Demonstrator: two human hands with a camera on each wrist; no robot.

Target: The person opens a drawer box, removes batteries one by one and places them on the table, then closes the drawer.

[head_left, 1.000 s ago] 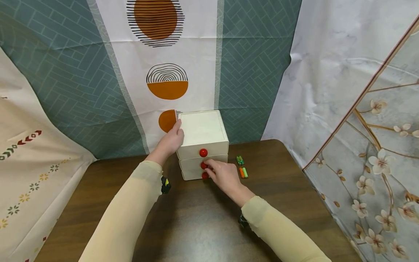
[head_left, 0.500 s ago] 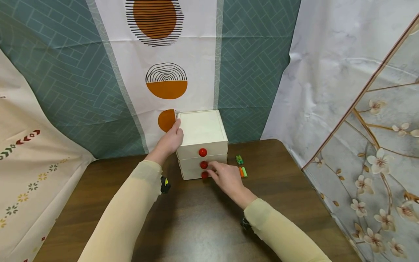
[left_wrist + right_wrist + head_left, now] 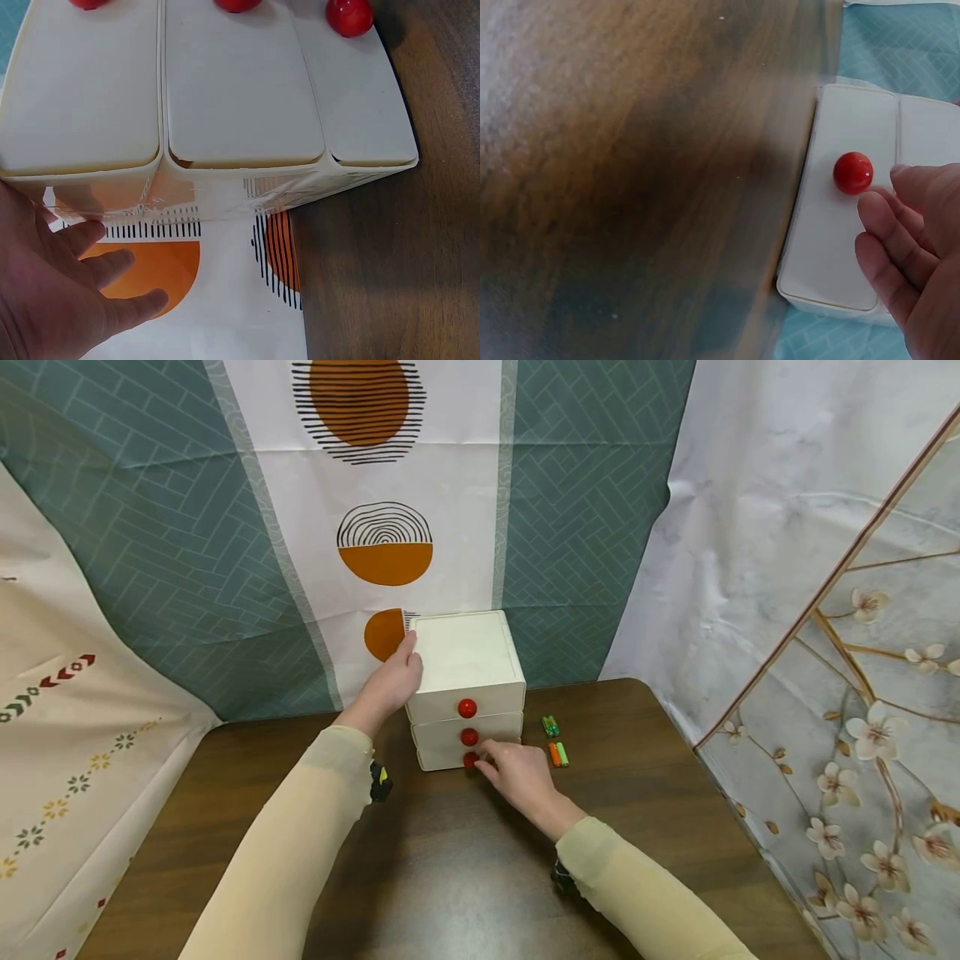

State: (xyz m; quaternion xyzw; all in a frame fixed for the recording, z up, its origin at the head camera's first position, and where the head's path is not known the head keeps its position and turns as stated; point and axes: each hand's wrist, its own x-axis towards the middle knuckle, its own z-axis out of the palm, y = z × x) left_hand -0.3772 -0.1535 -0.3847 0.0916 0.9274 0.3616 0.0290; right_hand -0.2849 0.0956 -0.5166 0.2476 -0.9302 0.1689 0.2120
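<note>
A white drawer unit (image 3: 468, 656) stands on the wooden table with its stacked drawers pushed in. Its front carries an upper red knob (image 3: 467, 708), a middle red knob (image 3: 469, 737) and a bottom red knob (image 3: 470, 761). My left hand (image 3: 390, 685) rests against the unit's upper left side; in the left wrist view several fingers (image 3: 112, 266) spread loosely beside that wall. My right hand (image 3: 521, 777) hovers at the front, fingers loosely bent beside the bottom knob. The right wrist view shows a small gap between these fingers (image 3: 877, 214) and the red knob (image 3: 853, 173).
Right of the unit lie green batteries (image 3: 551, 727) and, closer to me, an orange and light green pair of batteries (image 3: 558, 754). A patterned cloth (image 3: 386, 543) hangs directly behind the unit. The brown table (image 3: 450, 877) reaches toward me.
My right hand has let go of the middle red knob and dropped slightly, to beside the bottom knob. My left hand stays at the unit's side.
</note>
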